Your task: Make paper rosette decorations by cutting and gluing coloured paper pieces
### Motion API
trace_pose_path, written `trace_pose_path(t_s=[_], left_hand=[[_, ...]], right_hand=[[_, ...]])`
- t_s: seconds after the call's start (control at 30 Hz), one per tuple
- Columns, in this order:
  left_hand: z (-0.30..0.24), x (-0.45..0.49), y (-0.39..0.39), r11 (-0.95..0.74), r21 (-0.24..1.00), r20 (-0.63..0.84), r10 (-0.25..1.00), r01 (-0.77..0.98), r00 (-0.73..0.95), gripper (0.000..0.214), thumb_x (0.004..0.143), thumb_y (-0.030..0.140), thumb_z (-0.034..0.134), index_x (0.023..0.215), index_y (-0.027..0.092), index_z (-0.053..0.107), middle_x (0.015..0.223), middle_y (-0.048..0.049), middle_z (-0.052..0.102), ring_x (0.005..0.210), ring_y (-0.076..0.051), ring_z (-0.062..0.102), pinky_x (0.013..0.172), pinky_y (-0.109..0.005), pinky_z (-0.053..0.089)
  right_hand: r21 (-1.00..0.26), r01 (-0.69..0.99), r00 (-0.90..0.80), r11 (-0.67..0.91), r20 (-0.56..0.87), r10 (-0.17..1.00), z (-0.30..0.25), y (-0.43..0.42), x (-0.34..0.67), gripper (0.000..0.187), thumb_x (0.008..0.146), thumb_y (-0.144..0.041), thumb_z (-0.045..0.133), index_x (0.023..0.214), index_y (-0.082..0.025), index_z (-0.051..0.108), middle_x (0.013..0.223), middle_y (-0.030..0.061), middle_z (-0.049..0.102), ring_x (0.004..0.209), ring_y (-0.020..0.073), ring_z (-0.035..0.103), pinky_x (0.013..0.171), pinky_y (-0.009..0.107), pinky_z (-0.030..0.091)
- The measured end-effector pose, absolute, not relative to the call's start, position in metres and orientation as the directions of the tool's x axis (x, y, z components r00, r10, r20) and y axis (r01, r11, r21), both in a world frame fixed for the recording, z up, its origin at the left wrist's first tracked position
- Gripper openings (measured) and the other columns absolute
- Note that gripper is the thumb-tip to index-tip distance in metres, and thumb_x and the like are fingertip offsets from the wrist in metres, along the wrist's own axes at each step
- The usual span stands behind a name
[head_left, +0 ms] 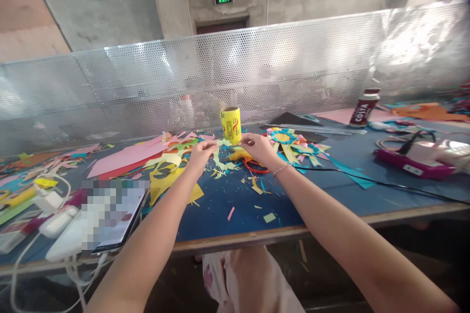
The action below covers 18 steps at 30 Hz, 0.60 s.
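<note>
Your left hand (202,150) and right hand (256,146) have fingertips bunched, a grip probably suited to something thin; whether either is clamped on anything, I cannot tell. Pale-green paper scraps (221,164) lie between them, handily near, before the upright yellow tube (231,126) on the counter (213,217).

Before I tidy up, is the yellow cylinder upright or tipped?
Upright: the yellow cylinder stands on end, its round top facing up, its sides near vertical.

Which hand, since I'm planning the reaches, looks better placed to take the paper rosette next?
Probably the right hand: the paper rosette lies close by on its outer side, while the left hand would likely have to cross past it. Whether the right hand holds anything is unclear.
</note>
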<state>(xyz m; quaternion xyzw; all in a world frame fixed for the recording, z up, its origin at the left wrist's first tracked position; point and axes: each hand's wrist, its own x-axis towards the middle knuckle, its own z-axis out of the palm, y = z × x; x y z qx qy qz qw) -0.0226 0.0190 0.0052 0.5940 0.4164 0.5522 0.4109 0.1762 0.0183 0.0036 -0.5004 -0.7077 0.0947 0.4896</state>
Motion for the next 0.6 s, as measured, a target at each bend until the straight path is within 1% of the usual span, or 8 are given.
trace_pose_path(t_s=[0.07,0.1,0.13,0.2,0.3,0.43,0.6], left_hand=[[0.005,-0.022,0.018,-0.321,0.946,0.319,0.946,0.047,0.05,0.023,0.061,0.033,0.065,0.075,0.016,0.064,0.069,-0.0014,0.058,0.058,-0.008,0.048,0.054,-0.02,0.038],[0.006,-0.021,0.017,-0.326,0.944,0.324,0.945,0.048,0.053,0.022,0.061,0.033,0.065,0.075,0.016,0.064,0.068,-0.0013,0.058,0.058,-0.008,0.047,0.054,-0.02,0.038],[0.006,-0.02,0.016,-0.332,0.942,0.33,0.942,0.048,0.056,0.022,0.061,0.033,0.065,0.075,0.016,0.064,0.068,-0.0012,0.058,0.057,-0.008,0.047,0.054,-0.02,0.038],[0.006,-0.019,0.014,-0.346,0.937,0.342,0.937,0.045,0.066,0.022,0.062,0.033,0.065,0.075,0.016,0.064,0.069,-0.001,0.058,0.057,-0.008,0.047,0.054,-0.02,0.037],[0.005,-0.017,0.013,-0.351,0.936,0.347,0.934,0.039,0.08,0.022,0.061,0.033,0.065,0.076,0.016,0.065,0.067,-0.0004,0.058,0.055,-0.008,0.046,0.053,-0.021,0.037],[0.006,-0.016,0.012,-0.34,0.94,0.336,0.938,0.034,0.079,0.024,0.06,0.032,0.066,0.076,0.015,0.065,0.065,-0.0004,0.059,0.054,-0.007,0.046,0.052,-0.021,0.037],[0.008,-0.015,0.011,-0.311,0.95,0.31,0.949,0.015,0.063,0.023,0.058,0.031,0.068,0.075,0.015,0.065,0.067,-0.0002,0.06,0.055,-0.007,0.047,0.054,-0.021,0.038]], right_hand=[[-0.748,0.451,-0.088,0.487,0.505,0.858,0.004,0.014,0.17,0.024,0.071,-0.02,0.059,0.094,-0.016,0.06,0.08,0.0048,0.061,0.067,0.0134,0.058,0.067,0.029,0.049],[-0.795,0.367,-0.129,0.483,0.47,0.873,0.004,0.013,0.166,0.027,0.071,-0.023,0.06,0.097,-0.016,0.058,0.082,0.005,0.062,0.068,0.0131,0.059,0.065,0.028,0.049],[-0.829,0.299,-0.167,0.473,0.442,0.881,0.003,0.011,0.162,0.027,0.07,-0.026,0.061,0.096,-0.016,0.058,0.082,0.005,0.063,0.068,0.0131,0.059,0.064,0.027,0.049],[-0.868,0.226,-0.195,0.443,0.405,0.893,0.001,0.009,0.155,0.021,0.07,-0.031,0.062,0.084,-0.016,0.059,0.074,0.0037,0.063,0.067,0.0133,0.06,0.061,0.025,0.049],[-0.89,0.169,-0.17,0.423,0.396,0.902,-0.002,0.009,0.151,0.02,0.07,-0.035,0.061,0.072,-0.015,0.056,0.065,0.0017,0.06,0.062,0.0121,0.059,0.058,0.024,0.047],[-0.892,0.16,-0.144,0.423,0.403,0.904,0.0,0.009,0.152,0.021,0.072,-0.035,0.058,0.066,-0.015,0.054,0.06,0.0007,0.058,0.054,0.0089,0.054,0.054,0.022,0.045],[-0.876,0.183,-0.124,0.446,0.429,0.895,0.005,0.005,0.154,0.024,0.074,-0.036,0.055,0.061,-0.015,0.051,0.057,-0.0002,0.054,0.052,0.0079,0.05,0.053,0.022,0.042]])
